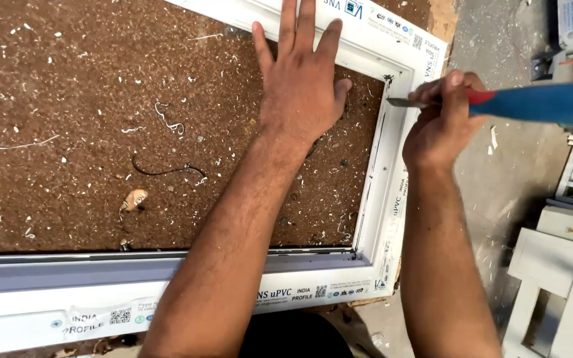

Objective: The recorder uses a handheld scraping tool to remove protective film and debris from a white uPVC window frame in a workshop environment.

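My left hand (300,86), fingers spread, pins the white frame (392,199) at the tabletop's (87,132) far right corner; right hand (442,122), clamped on the chisel (532,103), should probably scrape shallow.

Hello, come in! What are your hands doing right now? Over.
Left hand flat on brown board. Right hand grips chisel, blade at white frame corner. Nothing blocking.
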